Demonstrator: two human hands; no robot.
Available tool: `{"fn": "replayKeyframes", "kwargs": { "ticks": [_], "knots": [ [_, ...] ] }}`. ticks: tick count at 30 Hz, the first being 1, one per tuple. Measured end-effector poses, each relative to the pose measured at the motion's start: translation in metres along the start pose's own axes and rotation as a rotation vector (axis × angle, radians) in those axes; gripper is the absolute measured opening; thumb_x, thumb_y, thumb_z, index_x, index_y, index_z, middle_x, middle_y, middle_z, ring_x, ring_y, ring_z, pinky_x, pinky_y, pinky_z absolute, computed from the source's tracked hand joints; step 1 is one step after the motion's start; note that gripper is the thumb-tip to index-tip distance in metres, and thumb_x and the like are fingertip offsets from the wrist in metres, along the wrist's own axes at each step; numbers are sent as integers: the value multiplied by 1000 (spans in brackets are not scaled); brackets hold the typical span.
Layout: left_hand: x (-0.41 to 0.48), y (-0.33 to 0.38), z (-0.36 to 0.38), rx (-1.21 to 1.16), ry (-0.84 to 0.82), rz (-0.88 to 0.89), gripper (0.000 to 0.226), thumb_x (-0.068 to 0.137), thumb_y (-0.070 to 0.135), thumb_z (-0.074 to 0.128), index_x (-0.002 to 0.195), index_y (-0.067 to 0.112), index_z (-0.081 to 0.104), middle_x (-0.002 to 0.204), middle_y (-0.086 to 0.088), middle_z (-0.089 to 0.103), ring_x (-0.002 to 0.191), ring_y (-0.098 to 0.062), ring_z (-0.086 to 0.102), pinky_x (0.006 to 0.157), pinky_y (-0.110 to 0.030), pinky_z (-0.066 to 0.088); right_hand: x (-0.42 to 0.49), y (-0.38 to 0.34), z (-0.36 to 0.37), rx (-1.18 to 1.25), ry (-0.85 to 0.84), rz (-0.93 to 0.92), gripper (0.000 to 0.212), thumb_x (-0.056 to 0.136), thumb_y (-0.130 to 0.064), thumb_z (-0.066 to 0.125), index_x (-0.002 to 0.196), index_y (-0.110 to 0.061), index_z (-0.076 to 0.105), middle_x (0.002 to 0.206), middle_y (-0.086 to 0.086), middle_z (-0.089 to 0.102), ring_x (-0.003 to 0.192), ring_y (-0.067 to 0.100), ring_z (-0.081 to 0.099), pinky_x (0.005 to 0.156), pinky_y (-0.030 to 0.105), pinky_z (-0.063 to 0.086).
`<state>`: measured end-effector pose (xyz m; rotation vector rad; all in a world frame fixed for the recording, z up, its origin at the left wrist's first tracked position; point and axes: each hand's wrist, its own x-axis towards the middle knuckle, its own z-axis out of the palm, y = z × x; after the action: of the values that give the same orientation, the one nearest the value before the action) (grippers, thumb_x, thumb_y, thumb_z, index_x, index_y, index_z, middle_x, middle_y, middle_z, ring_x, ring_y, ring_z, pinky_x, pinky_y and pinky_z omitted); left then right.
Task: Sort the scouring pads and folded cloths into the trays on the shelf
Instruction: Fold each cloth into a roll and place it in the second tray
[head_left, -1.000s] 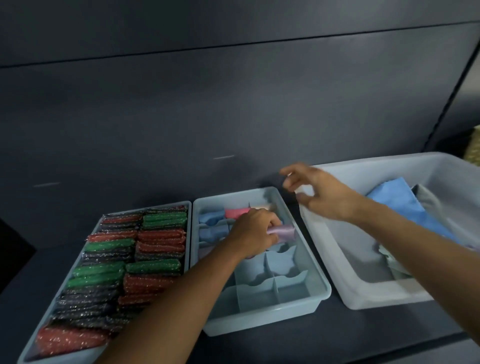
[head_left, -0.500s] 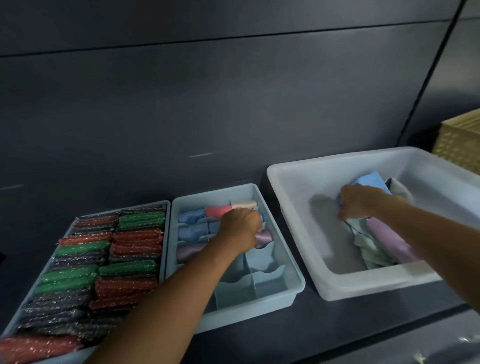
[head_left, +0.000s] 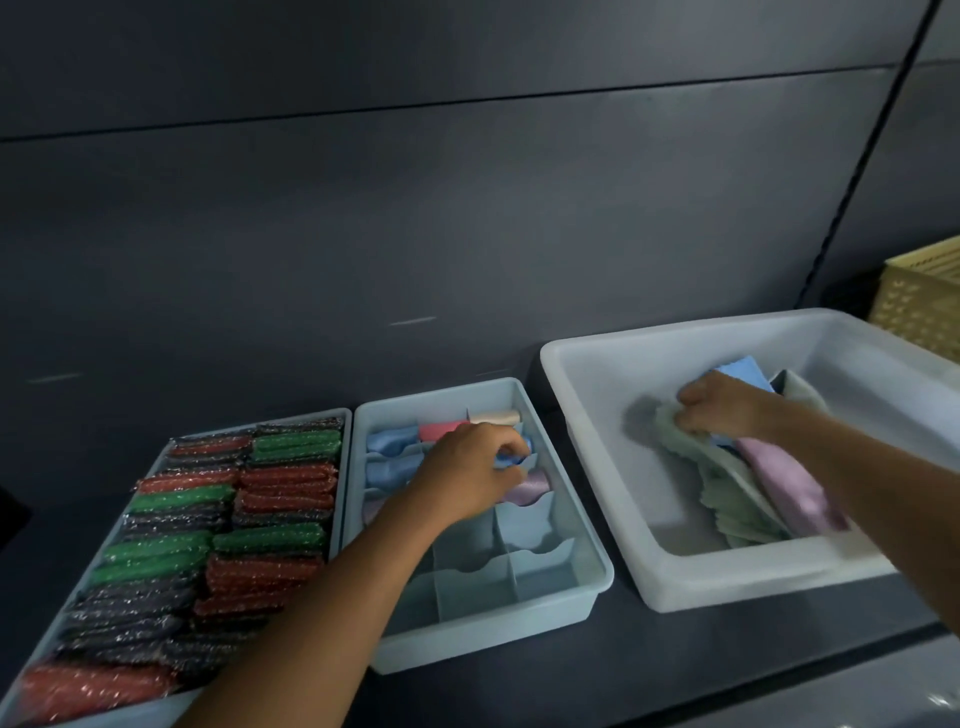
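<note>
The shelf (head_left: 675, 660) carries three containers side by side. The white tub (head_left: 753, 587) on the right holds a loose heap of unsorted cloths (head_left: 737, 514), pale green, lilac and blue, so a fair share of work is left. The long tray (head_left: 346, 467) on the left is packed end to end with scouring pads (head_left: 234, 519) in green, red and dark rows, and that half of the job looks finished. Between them, the divided tray (head_left: 493, 634) is about half filled: the far compartments hold rolled cloths (head_left: 389, 439) in blue, pink, cream and lilac, while the near compartments (head_left: 540, 571) show bare plastic. The right hand (head_left: 727, 410) is down in the tub, fingers curled round a pale green cloth (head_left: 670, 421) at the top of the heap. The left hand (head_left: 467, 467) is over the divided tray, its fingertips pinching a small blue roll (head_left: 506, 460) in a right-hand compartment, seemingly seating it
</note>
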<state>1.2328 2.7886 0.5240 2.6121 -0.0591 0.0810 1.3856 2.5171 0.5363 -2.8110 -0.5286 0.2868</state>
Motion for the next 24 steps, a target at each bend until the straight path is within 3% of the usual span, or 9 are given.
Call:
{"fn": "replayKeyframes", "kwargs": {
  "ticks": [3, 7, 9, 11, 14, 18, 21, 24],
  "knots": [
    [-15, 0, -8, -184, 121, 37, 22, 87, 27, 66, 109, 26, 70, 112, 15, 69, 105, 0, 62, 95, -28, 49, -12, -26, -16, 695, 13, 14, 31, 82, 3, 52, 56, -13, 43, 57, 4, 39, 57, 20, 40, 52, 25, 37],
    [-21, 16, -19, -490, 167, 12, 50, 78, 50, 69, 124, 33, 58, 127, 17, 61, 116, 7, 55, 105, -32, 45, -34, -61, -39, 1094, -31, -143, 12, 78, -4, 49, 74, -12, 57, 68, 5, 49, 61, 17, 46, 56, 26, 40],
    [-17, 32, -28, -753, 126, -36, 71, 78, 48, 76, 139, 27, 47, 138, 12, 53, 126, -1, 51, 107, -29, 43, -47, -82, -52, 1169, -76, -241, 19, 72, -12, 49, 85, -11, 63, 74, 5, 55, 64, 16, 52, 57, 25, 43],
    [-12, 45, -37, -993, 58, -109, 82, 72, 51, 80, 141, 25, 45, 137, 6, 56, 126, -12, 53, 100, -31, 48, -58, -101, -62, 1233, -116, -339, 26, 79, -10, 43, 92, -11, 66, 81, 4, 64, 70, 16, 59, 62, 24, 49],
    [-12, 55, -51, -1176, -15, -70, 52, 71, 53, 79, 111, 21, 68, 107, 0, 72, 104, -19, 66, 96, -39, 49, -69, -127, -75, 1316, -157, -476, 33, 78, -10, 42, 101, -7, 65, 91, 7, 67, 80, 17, 65, 71, 25, 53],
    [-19, 65, -81, -1338, 115, 12, 22, 75, 31, 71, 88, 13, 71, 82, -2, 72, 76, -15, 65, 78, -34, 51, -77, -152, -89, 1310, -67, -497, 47, 75, -15, 47, 117, 1, 59, 105, 16, 60, 92, 27, 59, 83, 37, 46],
    [-23, 67, -106, -1323, 262, 47, 7, 86, 14, 68, 92, 11, 69, 85, -3, 73, 76, -14, 69, 70, -30, 58, -81, -167, -94, 1340, -4, -513, 36, 77, -15, 48, 108, -7, 64, 106, 17, 57, 96, 30, 53, 85, 44, 38],
    [-27, 66, -130, -1336, 282, 67, 29, 83, 16, 71, 109, 7, 61, 91, -3, 69, 82, -16, 65, 72, -31, 55, -83, -180, -97, 1363, -4, -535, 36, 77, -17, 47, 109, -10, 62, 106, 15, 55, 96, 29, 51, 81, 42, 38]
  ]
}}
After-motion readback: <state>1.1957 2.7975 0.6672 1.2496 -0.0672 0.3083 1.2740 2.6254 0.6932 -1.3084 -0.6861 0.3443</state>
